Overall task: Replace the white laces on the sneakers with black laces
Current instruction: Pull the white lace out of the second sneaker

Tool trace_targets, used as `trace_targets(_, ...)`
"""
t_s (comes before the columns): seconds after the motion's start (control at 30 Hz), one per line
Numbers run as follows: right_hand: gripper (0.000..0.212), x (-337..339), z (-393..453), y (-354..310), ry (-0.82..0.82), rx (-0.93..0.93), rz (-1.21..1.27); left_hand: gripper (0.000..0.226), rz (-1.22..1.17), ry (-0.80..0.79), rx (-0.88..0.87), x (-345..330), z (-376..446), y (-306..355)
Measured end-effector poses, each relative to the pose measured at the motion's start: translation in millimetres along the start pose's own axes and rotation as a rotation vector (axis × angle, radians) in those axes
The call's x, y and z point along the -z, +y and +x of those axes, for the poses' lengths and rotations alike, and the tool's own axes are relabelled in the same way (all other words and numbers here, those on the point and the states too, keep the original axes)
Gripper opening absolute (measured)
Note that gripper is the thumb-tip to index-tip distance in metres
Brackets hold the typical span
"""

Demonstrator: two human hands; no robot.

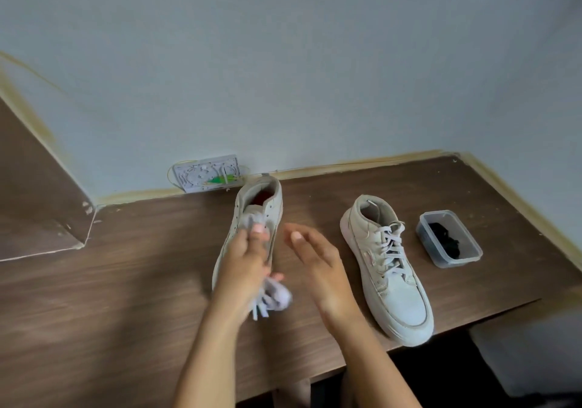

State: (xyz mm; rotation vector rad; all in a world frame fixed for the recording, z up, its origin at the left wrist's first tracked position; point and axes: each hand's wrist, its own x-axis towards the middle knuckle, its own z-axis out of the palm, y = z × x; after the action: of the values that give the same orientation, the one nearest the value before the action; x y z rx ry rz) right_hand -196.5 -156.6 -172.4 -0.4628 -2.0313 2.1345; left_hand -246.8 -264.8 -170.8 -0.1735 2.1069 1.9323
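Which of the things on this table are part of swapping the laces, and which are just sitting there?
Part of the job:
- left sneaker, under the left hand
- bunched white lace held in that hand
- right sneaker, still laced white
- clear tub holding black laces
- right hand, open, holding nothing

Just lying about:
- wall socket plate behind the left sneaker

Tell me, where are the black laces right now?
The black laces lie in a small clear plastic tub at the table's far right, just right of the still-laced sneaker.
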Motion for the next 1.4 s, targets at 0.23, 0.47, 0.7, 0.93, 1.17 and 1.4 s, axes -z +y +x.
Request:
trace_targets(0.23, 0.017, -1.3, -6.8, 20.7, 0.127, 0.104, -0.223, 0.046, 0.680, 0.189, 0.021, 86.3, 65.1, -30.5)
trace_targets(0.47, 0.020, 6.9, -10.7, 39.8, 0.124, 0.096, -0.373, 0.065, 0.772, 0.001, -0.271, 53.3, 59.8, -35.9)
trace_targets(0.7, 0.030, 27.6, -19.4, 33.7, 0.299, 0.369, -0.676, 0.076, 0.624, -0.096, -0.182, 17.1, 37.2, -44.7)
trace_targets(0.93, 0.066, 82.5, -22.1, 36.9, 0.744, 0.175, -0.969, 0.077, 0.770, -0.017, -0.155, -11.4, 20.9, -26.6)
trace_targets(1.17, 0.074, 87.4, -15.3, 38.9, 0.567, -0.117, -1.013, 0.031, 0.456, 0.083, -0.589, -69.6, -6.4, 9.0)
trace_targets(1.4, 0.072, 51.3, -19.8, 37.8, 0.420, -0.056, -0.952, 0.025, 0.631, -0.054, -0.677, -88.3, 5.6, -10.0)
